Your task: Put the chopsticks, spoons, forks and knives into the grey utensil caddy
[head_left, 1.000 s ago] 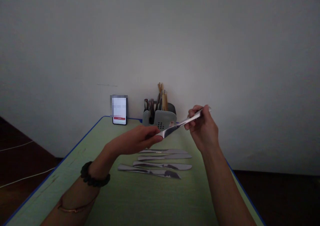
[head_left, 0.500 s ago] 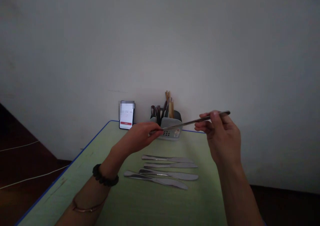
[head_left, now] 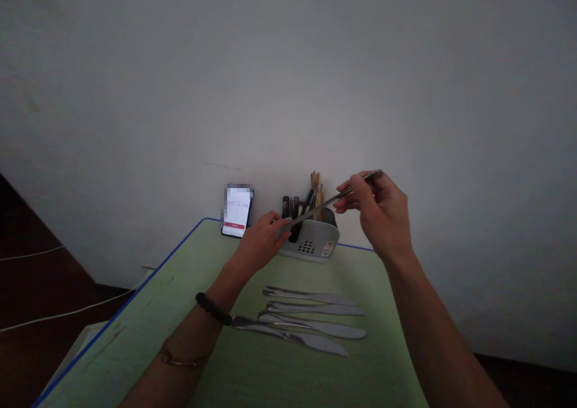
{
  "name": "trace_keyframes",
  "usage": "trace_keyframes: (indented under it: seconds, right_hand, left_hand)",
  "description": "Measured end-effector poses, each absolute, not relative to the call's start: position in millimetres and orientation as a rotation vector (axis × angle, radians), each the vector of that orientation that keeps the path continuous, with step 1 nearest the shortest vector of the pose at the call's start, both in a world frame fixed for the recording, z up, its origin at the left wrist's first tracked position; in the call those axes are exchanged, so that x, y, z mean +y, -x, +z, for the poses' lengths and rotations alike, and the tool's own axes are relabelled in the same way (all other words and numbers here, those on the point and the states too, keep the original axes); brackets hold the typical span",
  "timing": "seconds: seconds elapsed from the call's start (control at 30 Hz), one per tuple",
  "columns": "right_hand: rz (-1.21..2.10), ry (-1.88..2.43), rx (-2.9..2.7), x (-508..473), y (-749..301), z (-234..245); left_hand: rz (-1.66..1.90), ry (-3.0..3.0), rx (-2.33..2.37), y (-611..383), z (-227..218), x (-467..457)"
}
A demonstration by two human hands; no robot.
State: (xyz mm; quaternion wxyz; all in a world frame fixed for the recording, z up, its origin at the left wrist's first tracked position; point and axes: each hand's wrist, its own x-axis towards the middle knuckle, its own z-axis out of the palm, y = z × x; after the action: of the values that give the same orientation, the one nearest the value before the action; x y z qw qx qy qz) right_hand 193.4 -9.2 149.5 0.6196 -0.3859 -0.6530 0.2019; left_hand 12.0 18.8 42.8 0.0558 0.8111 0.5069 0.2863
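Observation:
A metal table knife (head_left: 314, 211) slants in the air between my two hands, higher at its right end. The fingers of my right hand (head_left: 386, 219) pinch its handle. At the lower end, my left hand (head_left: 258, 247) is closed on the blade, and its fingers partly cover the tip. Below lie several more table knives (head_left: 315, 325) in a loose stack of rows, handles to the left and blades to the right. Just behind the held knife stands a grey utensil holder (head_left: 318, 240) with dark-handled cutlery and wooden chopsticks upright in it.
A phone (head_left: 236, 210) with a lit screen leans against the wall (head_left: 288, 83), left of the holder. The pale green table (head_left: 279, 375) has a blue edge. White cables (head_left: 67, 319) run along the dark floor at left.
My right hand has moved left and up, so the knife slants more steeply. The left hand's fingers have shifted at the blade end. The view has tilted slightly.

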Motion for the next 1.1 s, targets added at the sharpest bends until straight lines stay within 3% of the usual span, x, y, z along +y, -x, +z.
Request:
trace_keyframes:
  seconds: [0.3, 1.1]
  right_hand:
    - [0.285, 0.922, -1.567, 30, -192, 167]
    - [0.085, 1.637, -2.144, 98, -145, 118]
  left_hand:
    - [0.88, -2.419, 1.485, -20, 23, 26]
    - [0.717, -2.425, 1.478, -18, 23, 25]
